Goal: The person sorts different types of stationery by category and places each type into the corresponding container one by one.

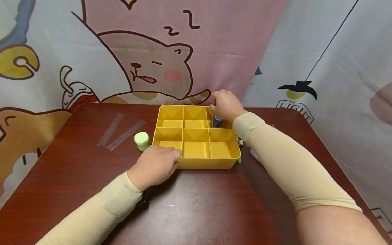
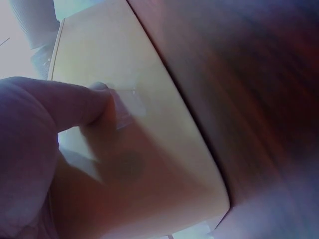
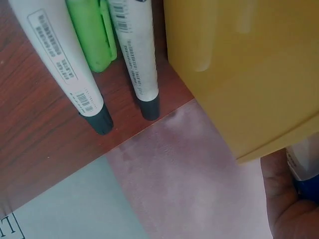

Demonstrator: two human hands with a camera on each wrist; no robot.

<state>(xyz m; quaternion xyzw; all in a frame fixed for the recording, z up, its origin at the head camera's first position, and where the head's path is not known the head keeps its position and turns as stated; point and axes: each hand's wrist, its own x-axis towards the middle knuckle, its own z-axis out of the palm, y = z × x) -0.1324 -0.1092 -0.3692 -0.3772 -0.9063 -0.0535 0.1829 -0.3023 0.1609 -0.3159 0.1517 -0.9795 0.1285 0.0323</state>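
Note:
A yellow six-compartment box [image 1: 191, 163] sits on the table. My left hand [image 1: 159, 164] grips its front wall near the left corner, and in the left wrist view the thumb [image 2: 82, 102] presses on the outside of that wall [image 2: 149, 114]. My right hand [image 1: 227, 104] is over the back right compartment and holds a small blue-and-white tube [image 1: 217, 121] upright inside it. The right wrist view catches only part of this tube [image 3: 305, 164] beside the curled fingers [image 3: 289, 209]; its upper end is hidden by the hand.
Two clear rulers [image 1: 111, 130] and a pale green lidded jar [image 1: 142, 141] lie to the left. Right of the box are two white markers with black caps [image 3: 65, 64] and a green highlighter [image 3: 94, 35]. A printed cloth [image 1: 223, 44] hangs behind the table.

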